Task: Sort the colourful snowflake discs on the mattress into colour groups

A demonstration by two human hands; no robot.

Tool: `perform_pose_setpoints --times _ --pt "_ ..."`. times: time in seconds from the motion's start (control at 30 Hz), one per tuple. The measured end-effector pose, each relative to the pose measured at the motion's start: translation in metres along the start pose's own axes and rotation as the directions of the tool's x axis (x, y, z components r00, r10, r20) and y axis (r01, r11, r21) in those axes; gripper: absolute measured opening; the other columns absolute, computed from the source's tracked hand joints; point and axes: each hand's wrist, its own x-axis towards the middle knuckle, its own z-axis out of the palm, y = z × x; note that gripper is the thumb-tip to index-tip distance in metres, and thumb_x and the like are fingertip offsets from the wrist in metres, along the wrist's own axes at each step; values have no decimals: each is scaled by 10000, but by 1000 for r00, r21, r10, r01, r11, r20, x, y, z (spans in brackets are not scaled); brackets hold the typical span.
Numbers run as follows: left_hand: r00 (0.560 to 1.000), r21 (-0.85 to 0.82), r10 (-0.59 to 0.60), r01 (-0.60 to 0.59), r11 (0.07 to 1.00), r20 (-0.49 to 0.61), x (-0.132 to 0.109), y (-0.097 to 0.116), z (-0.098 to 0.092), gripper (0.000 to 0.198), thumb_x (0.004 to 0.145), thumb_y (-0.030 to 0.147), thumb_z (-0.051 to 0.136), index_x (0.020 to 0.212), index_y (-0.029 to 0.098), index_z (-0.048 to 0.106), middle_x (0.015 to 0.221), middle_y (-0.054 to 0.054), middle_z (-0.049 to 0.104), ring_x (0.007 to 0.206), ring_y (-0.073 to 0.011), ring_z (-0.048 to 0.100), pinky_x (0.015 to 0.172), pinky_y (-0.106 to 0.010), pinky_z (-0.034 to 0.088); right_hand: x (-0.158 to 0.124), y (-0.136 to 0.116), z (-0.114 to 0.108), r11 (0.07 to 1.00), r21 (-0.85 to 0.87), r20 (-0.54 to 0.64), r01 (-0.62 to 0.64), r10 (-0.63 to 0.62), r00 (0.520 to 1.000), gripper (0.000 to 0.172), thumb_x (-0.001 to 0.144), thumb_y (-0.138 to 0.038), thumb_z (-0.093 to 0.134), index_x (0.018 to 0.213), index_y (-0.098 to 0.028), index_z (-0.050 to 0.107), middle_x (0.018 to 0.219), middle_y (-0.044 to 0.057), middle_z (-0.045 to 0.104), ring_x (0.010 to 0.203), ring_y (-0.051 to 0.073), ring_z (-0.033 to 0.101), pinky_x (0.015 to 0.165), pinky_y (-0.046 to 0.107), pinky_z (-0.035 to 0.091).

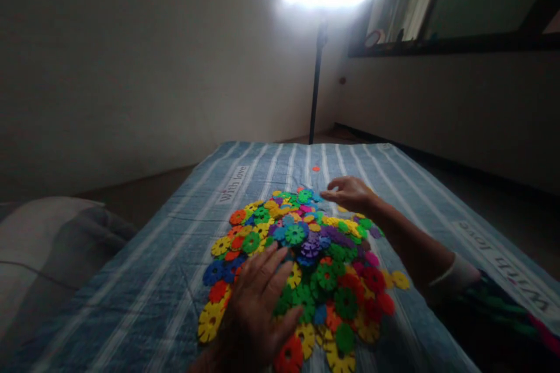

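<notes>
A heap of flat, flower-shaped plastic discs [315, 256] in red, yellow, green, blue, purple and orange lies spread on a blue striped cloth [175, 280]. My left hand [258, 309] lies flat on the near left side of the heap, fingers stretched out over the discs. My right hand [350, 192] reaches to the far edge of the heap, palm down, fingers drawn loosely together and touching the discs there. I cannot make out anything held in it. One small orange piece [315, 168] lies alone farther back.
The striped cloth carries the words "With love" [234, 182] and covers a long flat surface. A bright lamp on a black pole [317, 70] stands at the far end. A grey and white cushion [52, 245] lies at the left. A dark window ledge [455, 44] runs at the upper right.
</notes>
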Motion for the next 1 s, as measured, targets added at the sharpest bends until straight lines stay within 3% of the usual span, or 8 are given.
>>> perform_pose_setpoints --times 0.13,0.3,0.4,0.5,0.7,0.83,0.93,1.0 --pt "937 130 -342 331 935 69 10 -30 -5 769 766 599 601 1389 170 461 1455 -179 456 1373 -370 369 1085 -550 365 -11 54 -1 919 -338 79 -205 245 966 524 849 -602 525 645 -149 691 697 113 665 651 194 606 569 277 348" --pt "785 211 -502 455 865 363 32 -26 -6 913 682 662 642 1439 200 424 1495 -183 406 1374 -391 365 1078 -588 342 -15 40 41 989 -112 85 -92 102 991 531 850 -606 521 606 -156 661 608 46 606 643 164 587 553 252 320" --pt "795 174 -485 454 874 365 47 -14 -4 851 701 623 646 1422 218 447 1482 -156 435 1359 -377 391 1080 -583 345 -12 9 57 971 229 136 -75 44 990 391 782 -518 656 702 -137 690 570 7 576 586 136 559 515 230 330" --pt "836 96 -455 448 889 306 57 -14 3 721 746 474 641 1379 161 494 1421 -163 506 1308 -349 461 1082 -545 377 -10 -16 59 829 527 214 -190 87 973 374 643 -333 805 932 -120 702 559 -23 583 505 111 533 464 208 360" --pt "900 -146 -416 433 890 132 64 -40 15 448 776 249 560 1215 181 617 1237 -97 657 1176 -267 593 1049 -442 465 -18 -58 42 761 637 275 -121 -78 958 469 631 -123 743 1094 -129 670 587 -36 598 427 77 503 384 180 393" --pt "881 -165 -461 473 865 107 59 -56 9 423 749 193 510 1147 193 652 1160 -67 699 1123 -239 630 1018 -397 499 -31 -63 28 892 452 170 24 -112 979 410 710 -142 674 1120 -141 680 881 66 702 550 102 587 451 201 439" --pt "882 -151 -439 464 873 172 51 -64 -4 468 706 164 491 1141 195 661 1150 -55 706 1119 -231 634 1031 -379 490 -59 -34 16 989 115 17 93 -96 995 399 765 -265 666 1152 -170 684 1019 113 710 729 176 647 627 287 504" --pt "885 -141 -417 449 882 208 48 -67 -13 481 711 195 515 1174 190 648 1193 -64 690 1152 -236 616 1049 -379 470 -92 -2 13 993 -83 37 89 -87 996 477 778 -380 655 1202 -161 662 1004 137 717 861 261 662 749 384 515"
